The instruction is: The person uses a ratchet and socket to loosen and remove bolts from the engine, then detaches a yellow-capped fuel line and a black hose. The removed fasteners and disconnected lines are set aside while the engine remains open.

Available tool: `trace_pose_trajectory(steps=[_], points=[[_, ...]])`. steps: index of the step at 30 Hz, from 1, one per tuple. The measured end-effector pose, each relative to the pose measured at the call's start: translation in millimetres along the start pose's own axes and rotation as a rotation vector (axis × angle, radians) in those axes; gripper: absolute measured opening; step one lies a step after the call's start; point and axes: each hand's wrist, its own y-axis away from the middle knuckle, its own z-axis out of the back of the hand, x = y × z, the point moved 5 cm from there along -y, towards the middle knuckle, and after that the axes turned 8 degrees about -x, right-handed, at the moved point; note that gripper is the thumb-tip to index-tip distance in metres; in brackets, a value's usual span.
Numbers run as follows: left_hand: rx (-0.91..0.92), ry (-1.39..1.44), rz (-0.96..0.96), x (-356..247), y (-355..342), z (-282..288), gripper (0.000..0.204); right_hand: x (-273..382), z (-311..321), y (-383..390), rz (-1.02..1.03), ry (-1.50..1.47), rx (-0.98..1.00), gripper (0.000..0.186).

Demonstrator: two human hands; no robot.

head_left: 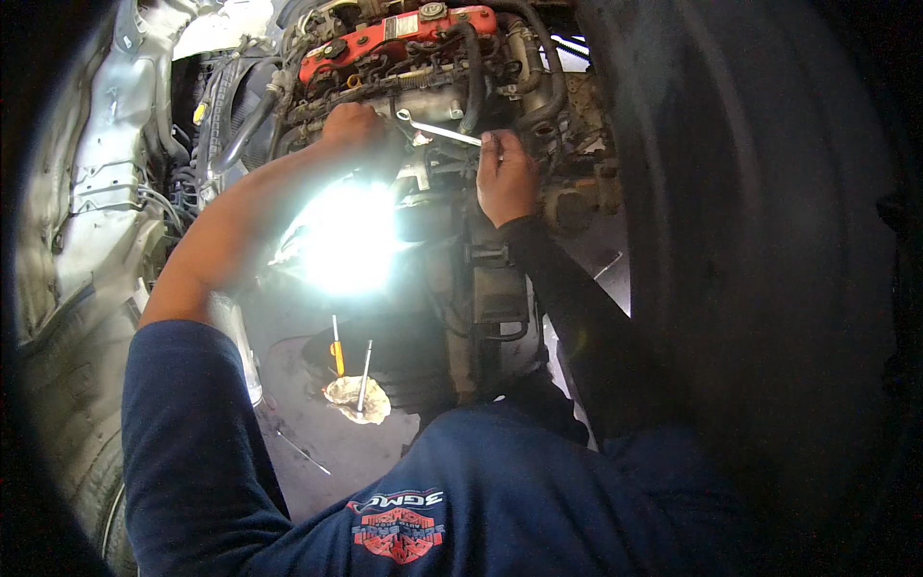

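Observation:
My right hand (507,181) is closed around the shank of a silver combination wrench (444,131). The wrench points up and to the left, its ring end beside the metal parts of the engine (423,77). To its left, my left hand (352,127) reaches in against the front of the engine, below the red valve cover (399,38). The back of that hand shows, while its fingers are hidden among dark parts. A bright work light (348,238) glares beneath my left forearm and washes out what lies around it.
Black hoses (471,77) run over the engine. Light metal bodywork (106,163) stands at left and a dark panel (740,192) at right. Lower down, an orange-handled tool (336,356) and a metal rod (364,375) stand by a crumpled pale rag (371,402). A thin rod (304,453) lies below.

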Motion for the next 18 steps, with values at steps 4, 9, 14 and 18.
trace_pose_trajectory(steps=[4,9,14,18], points=[[-0.073,0.054,0.024,10,0,9,0.021,2,-4,-9,0.011,-0.054,-0.035,0.024],[-0.089,0.038,-0.138,9,-1,5,0.019,4,-2,-3,0.016,-0.060,-0.052,0.024],[-0.059,0.154,-0.036,17,2,-11,0.034,8,1,-8,0.023,0.006,0.212,0.024],[-0.150,0.116,-0.054,15,19,-18,0.056,14,-7,-13,0.127,0.046,0.243,0.025]])
